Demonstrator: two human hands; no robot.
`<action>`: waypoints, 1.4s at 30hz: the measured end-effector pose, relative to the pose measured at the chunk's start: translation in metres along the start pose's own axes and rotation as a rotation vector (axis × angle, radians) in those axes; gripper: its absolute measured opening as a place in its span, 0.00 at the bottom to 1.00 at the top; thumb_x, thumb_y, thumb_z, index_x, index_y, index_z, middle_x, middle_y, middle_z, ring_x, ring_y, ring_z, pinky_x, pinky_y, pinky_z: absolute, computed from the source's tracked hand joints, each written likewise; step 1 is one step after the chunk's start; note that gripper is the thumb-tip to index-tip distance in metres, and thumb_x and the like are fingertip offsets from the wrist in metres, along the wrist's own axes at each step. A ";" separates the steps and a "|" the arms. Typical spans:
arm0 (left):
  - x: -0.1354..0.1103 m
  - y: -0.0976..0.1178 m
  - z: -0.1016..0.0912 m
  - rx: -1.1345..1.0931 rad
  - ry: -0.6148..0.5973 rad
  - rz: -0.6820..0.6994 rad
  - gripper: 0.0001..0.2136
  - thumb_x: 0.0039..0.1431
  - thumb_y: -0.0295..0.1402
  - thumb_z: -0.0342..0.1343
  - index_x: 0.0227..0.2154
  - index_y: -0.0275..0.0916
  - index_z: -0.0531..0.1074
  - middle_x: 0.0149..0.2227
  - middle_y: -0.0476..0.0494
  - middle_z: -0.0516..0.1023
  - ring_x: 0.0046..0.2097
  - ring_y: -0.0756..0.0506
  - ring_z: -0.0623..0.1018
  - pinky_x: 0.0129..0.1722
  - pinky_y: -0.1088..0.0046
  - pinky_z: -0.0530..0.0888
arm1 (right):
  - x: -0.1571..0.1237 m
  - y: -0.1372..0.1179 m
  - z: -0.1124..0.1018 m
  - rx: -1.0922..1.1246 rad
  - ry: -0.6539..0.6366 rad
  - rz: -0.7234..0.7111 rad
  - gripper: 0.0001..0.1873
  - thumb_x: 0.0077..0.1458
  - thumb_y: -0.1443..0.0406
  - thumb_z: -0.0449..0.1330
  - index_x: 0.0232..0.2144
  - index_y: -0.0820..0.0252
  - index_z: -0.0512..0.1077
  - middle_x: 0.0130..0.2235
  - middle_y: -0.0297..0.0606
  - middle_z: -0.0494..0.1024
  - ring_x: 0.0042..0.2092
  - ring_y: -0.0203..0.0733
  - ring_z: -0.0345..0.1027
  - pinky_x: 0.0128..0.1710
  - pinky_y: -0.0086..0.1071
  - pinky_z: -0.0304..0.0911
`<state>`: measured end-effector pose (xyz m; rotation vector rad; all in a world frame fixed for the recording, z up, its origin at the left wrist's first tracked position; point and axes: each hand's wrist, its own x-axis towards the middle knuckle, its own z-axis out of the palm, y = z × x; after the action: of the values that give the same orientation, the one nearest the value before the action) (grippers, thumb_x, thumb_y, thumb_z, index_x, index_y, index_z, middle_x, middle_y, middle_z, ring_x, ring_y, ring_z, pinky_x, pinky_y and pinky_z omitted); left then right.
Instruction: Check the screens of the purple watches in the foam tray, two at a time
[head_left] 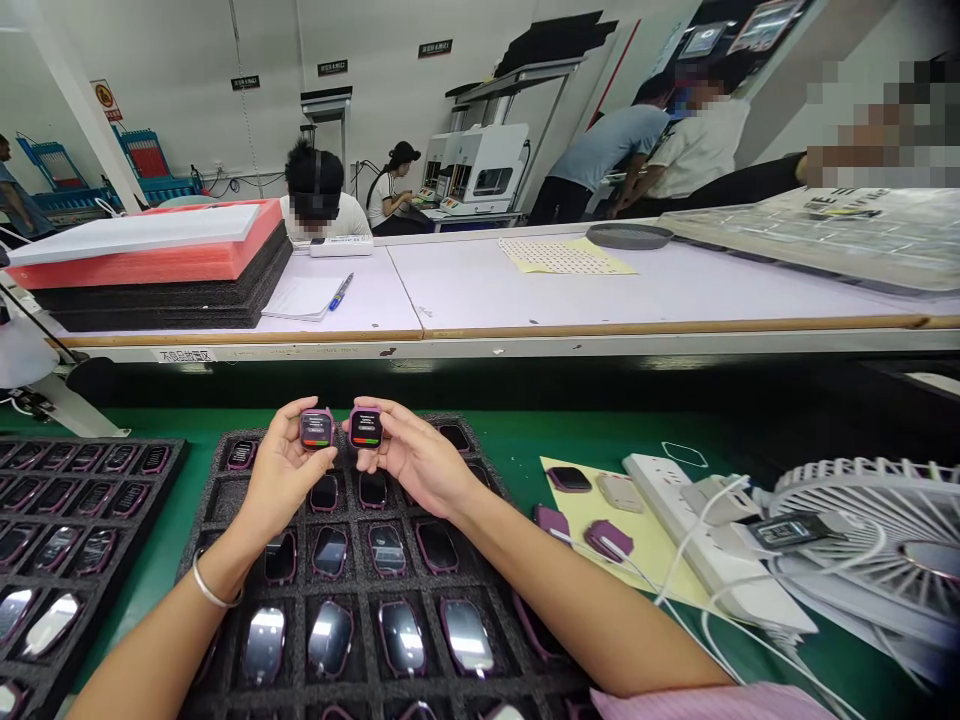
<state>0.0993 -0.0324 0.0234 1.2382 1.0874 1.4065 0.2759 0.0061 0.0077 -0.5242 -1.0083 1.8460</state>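
Observation:
My left hand (281, 475) is closed round a small purple watch body (316, 428) whose lit screen shows a red and a green button. My right hand (416, 455) grips a second purple watch body (365, 427) with the same lit screen. Both are held side by side above a black foam tray (225, 495) whose pockets hold several dark-screened watch bodies (402, 637). A bracelet circles my left wrist.
A second foam tray (112, 555) of watch bodies lies at left. To the right are a yellow sheet (645, 545) with loose purple units, a white power strip (675, 500) with cables and a white fan (877, 540). Behind runs a raised shelf (525, 300); people work beyond it.

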 end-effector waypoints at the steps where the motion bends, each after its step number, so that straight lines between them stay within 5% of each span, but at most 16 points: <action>1: -0.001 0.001 0.000 -0.012 0.001 -0.009 0.29 0.47 0.29 0.68 0.53 0.42 0.65 0.42 0.46 0.77 0.40 0.48 0.78 0.41 0.73 0.75 | 0.000 0.000 0.000 0.000 0.003 -0.002 0.17 0.58 0.59 0.62 0.49 0.57 0.73 0.41 0.41 0.82 0.29 0.38 0.74 0.32 0.35 0.66; 13: -0.003 0.004 -0.004 -0.089 -0.054 -0.017 0.33 0.54 0.32 0.64 0.62 0.41 0.60 0.45 0.43 0.77 0.36 0.49 0.80 0.40 0.69 0.78 | -0.001 -0.001 0.001 -0.006 -0.018 -0.046 0.15 0.59 0.58 0.62 0.47 0.57 0.74 0.39 0.39 0.81 0.30 0.39 0.75 0.33 0.35 0.67; 31: -0.002 -0.005 -0.010 -0.115 -0.125 0.069 0.25 0.57 0.29 0.63 0.58 0.43 0.68 0.46 0.43 0.79 0.36 0.49 0.81 0.40 0.70 0.79 | -0.005 -0.001 0.000 -0.052 -0.092 -0.080 0.17 0.60 0.60 0.61 0.50 0.58 0.71 0.33 0.36 0.79 0.32 0.40 0.75 0.35 0.34 0.67; 42: -0.007 0.000 -0.008 -0.102 -0.143 0.126 0.23 0.59 0.28 0.61 0.57 0.43 0.69 0.46 0.42 0.80 0.36 0.50 0.81 0.40 0.70 0.80 | -0.009 -0.002 0.001 -0.134 -0.138 -0.163 0.23 0.51 0.69 0.65 0.51 0.54 0.71 0.41 0.35 0.79 0.33 0.37 0.75 0.36 0.34 0.68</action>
<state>0.0914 -0.0397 0.0216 1.3297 0.8429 1.4259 0.2803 -0.0021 0.0097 -0.3849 -1.2375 1.6950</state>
